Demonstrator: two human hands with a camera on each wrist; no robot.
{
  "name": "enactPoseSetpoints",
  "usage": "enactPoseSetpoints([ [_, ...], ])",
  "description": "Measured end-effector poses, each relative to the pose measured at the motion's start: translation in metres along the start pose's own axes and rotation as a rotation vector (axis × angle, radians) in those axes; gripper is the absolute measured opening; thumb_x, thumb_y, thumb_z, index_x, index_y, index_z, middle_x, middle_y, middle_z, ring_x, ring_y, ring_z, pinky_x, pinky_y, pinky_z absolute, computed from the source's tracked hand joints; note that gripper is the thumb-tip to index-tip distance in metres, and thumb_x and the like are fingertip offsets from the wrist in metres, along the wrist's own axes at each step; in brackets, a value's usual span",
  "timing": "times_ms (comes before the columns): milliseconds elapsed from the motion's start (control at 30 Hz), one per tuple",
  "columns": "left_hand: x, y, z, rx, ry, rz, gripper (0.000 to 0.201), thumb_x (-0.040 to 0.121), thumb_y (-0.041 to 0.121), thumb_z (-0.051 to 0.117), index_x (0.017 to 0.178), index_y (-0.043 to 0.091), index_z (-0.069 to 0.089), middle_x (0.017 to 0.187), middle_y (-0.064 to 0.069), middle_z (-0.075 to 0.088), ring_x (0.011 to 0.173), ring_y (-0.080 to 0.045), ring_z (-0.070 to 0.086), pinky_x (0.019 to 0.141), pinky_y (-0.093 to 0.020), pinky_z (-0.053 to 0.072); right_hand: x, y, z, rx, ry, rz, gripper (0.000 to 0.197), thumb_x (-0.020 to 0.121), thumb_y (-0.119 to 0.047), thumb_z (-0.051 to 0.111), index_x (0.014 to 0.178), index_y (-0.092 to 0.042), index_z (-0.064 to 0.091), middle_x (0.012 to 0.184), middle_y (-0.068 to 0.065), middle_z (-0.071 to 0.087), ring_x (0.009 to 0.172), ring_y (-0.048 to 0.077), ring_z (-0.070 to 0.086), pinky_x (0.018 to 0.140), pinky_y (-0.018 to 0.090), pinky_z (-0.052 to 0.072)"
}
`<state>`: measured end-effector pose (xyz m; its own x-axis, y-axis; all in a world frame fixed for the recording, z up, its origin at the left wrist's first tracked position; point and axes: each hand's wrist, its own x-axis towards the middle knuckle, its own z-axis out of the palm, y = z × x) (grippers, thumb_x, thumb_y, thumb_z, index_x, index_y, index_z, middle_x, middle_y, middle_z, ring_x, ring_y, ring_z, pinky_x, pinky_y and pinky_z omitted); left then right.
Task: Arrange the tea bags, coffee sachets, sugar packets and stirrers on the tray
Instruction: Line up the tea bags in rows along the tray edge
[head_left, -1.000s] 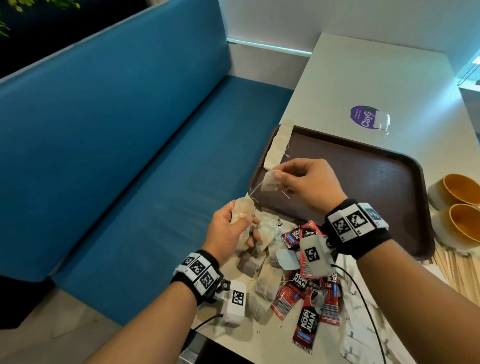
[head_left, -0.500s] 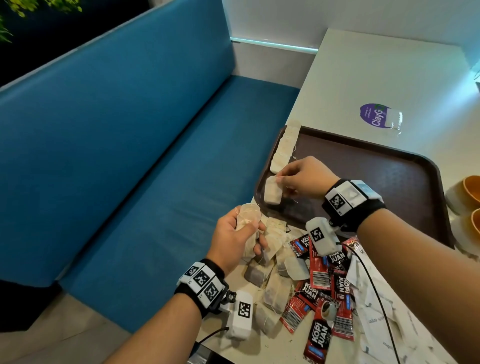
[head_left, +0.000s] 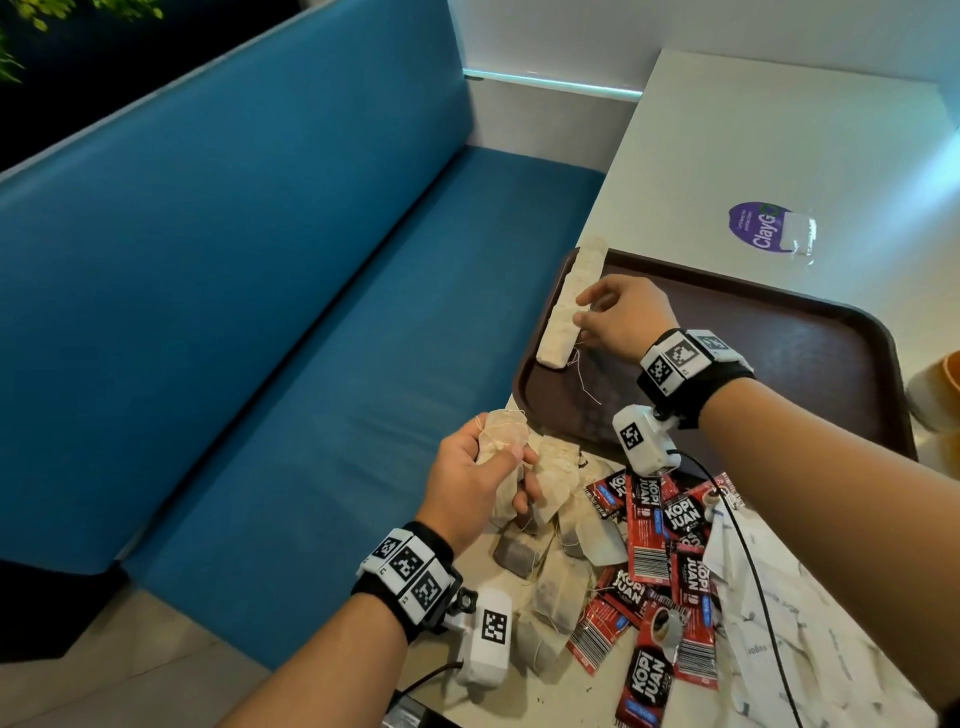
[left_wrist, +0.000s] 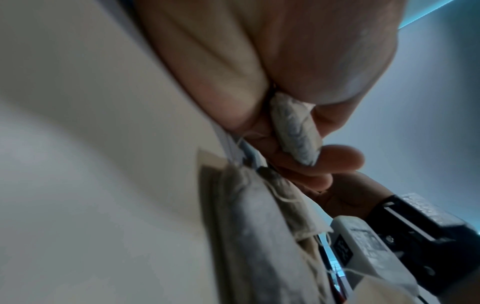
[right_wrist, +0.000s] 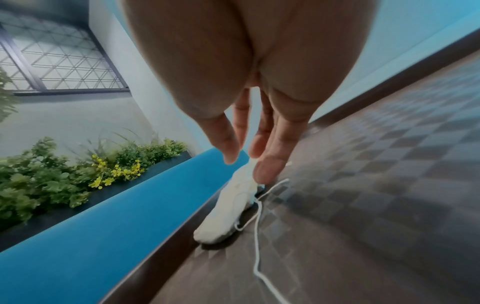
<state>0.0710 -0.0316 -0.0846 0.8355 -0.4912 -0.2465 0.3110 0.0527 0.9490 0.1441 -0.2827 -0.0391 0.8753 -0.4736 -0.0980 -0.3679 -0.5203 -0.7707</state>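
Note:
A brown tray (head_left: 779, 374) lies on the white table. A row of pale tea bags (head_left: 571, 301) runs along its left rim. My right hand (head_left: 582, 309) is over that row with fingers straight, and its fingertips (right_wrist: 261, 174) touch the far end of the nearest tea bag (right_wrist: 228, 207), whose string trails on the tray. My left hand (head_left: 483, 467) hovers over the table's near-left edge and grips a bunch of tea bags (head_left: 501, 436), also seen as a held tea bag (left_wrist: 296, 133). Loose tea bags (head_left: 556, 582), red coffee sachets (head_left: 649, 545) and white sugar packets (head_left: 779, 623) are heaped in front of the tray.
A blue bench (head_left: 260, 312) runs along the table's left side. An orange cup (head_left: 943, 384) stands at the right edge beside the tray. A purple sticker (head_left: 763, 228) lies on the table beyond the tray. My right wrist's cable (head_left: 748, 561) crosses the sachets.
My right hand carried one tea bag from above the pile to the tray's left rim, set it at the near end of the row and straightened its fingers. My left hand kept its bunch.

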Motion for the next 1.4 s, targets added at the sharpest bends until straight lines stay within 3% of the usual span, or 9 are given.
enactPoseSetpoints([
  [167,-0.001,0.001,0.0,-0.011,-0.001,0.01,0.014,0.104,0.0,0.053,0.106,-0.013,0.052,0.075,-0.025,0.063,0.046,-0.023,0.057,0.047,-0.029,0.047,-0.014,-0.01,0.008,-0.272,-0.242,-0.102,0.019,0.077,-0.029,0.088,0.088,-0.027,0.073,0.079,-0.005,0.068,0.066,0.006,0.063,0.065,0.025,0.049],
  [300,-0.001,0.001,0.001,-0.009,-0.001,0.012,0.012,0.103,0.0,0.052,0.105,-0.012,0.052,0.074,-0.023,0.064,0.046,-0.024,0.057,0.047,-0.029,0.047,-0.009,-0.007,0.017,-0.376,-0.265,-0.079,0.03,0.072,-0.027,0.092,0.096,-0.027,0.073,0.09,-0.006,0.058,0.081,0.013,0.058,0.072,0.024,0.042],
  [600,0.001,-0.003,-0.001,-0.026,0.003,0.011,0.008,0.104,0.001,0.052,0.105,-0.007,0.053,0.079,-0.022,0.066,0.051,-0.028,0.056,0.046,-0.029,0.047,0.005,-0.004,0.017,-0.378,-0.247,-0.064,0.034,0.07,-0.023,0.093,0.097,-0.028,0.072,0.102,-0.002,0.06,0.09,0.019,0.06,0.079,0.032,0.054],
  [700,0.001,-0.004,-0.001,-0.039,0.009,0.012,0.004,0.104,0.0,0.052,0.105,-0.003,0.054,0.081,-0.021,0.066,0.051,-0.028,0.058,0.046,-0.028,0.047,0.007,-0.002,0.018,-0.376,-0.238,-0.06,0.035,0.07,-0.024,0.093,0.098,-0.027,0.073,0.104,-0.002,0.06,0.091,0.018,0.059,0.078,0.031,0.052],
  [833,0.002,-0.004,-0.001,-0.049,0.014,0.01,0.003,0.104,-0.001,0.052,0.105,-0.002,0.054,0.081,-0.02,0.065,0.049,-0.025,0.06,0.045,-0.028,0.047,0.008,-0.002,0.018,-0.367,-0.241,-0.061,0.035,0.069,-0.025,0.094,0.098,-0.028,0.073,0.104,-0.001,0.064,0.078,0.016,0.06,0.071,0.027,0.048],
  [967,0.003,-0.007,-0.003,-0.056,0.011,0.032,0.003,0.103,0.0,0.052,0.104,-0.001,0.055,0.082,-0.02,0.066,0.05,-0.026,0.06,0.048,-0.029,0.048,0.0,-0.006,0.009,-0.25,-0.227,-0.054,0.031,0.074,-0.03,0.09,0.098,-0.027,0.071,0.092,-0.001,0.068,0.067,0.012,0.065,0.071,0.033,0.059],
  [1133,0.002,-0.006,-0.003,-0.193,-0.038,0.065,0.009,0.097,0.011,0.056,0.099,0.003,0.06,0.082,-0.025,0.063,0.059,-0.035,0.058,0.048,-0.03,0.047,-0.04,-0.02,-0.013,-0.139,-0.249,-0.091,0.018,0.082,-0.032,0.083,0.094,-0.026,0.072,0.076,0.0,0.071,0.067,0.017,0.069,0.077,0.04,0.061],
  [1300,0.001,-0.005,-0.002,-0.329,-0.056,0.041,0.042,0.072,0.0,0.042,0.112,-0.003,0.054,0.087,-0.025,0.059,0.06,-0.032,0.057,0.046,-0.029,0.046,-0.111,-0.04,-0.015,-0.051,-0.407,-0.127,0.009,0.083,-0.028,0.083,0.086,-0.024,0.076,0.075,-0.006,0.073,0.061,0.001,0.064,0.065,0.023,0.054],
  [1400,0.003,-0.008,-0.002,-0.325,-0.025,0.036,0.041,0.078,0.005,0.046,0.118,-0.002,0.056,0.083,-0.026,0.061,0.064,-0.031,0.056,0.053,-0.031,0.048,-0.142,-0.041,-0.001,-0.053,-0.437,-0.134,0.01,0.082,-0.03,0.084,0.086,-0.025,0.076,0.079,-0.005,0.074,0.067,0.004,0.065,0.068,0.023,0.055],
])
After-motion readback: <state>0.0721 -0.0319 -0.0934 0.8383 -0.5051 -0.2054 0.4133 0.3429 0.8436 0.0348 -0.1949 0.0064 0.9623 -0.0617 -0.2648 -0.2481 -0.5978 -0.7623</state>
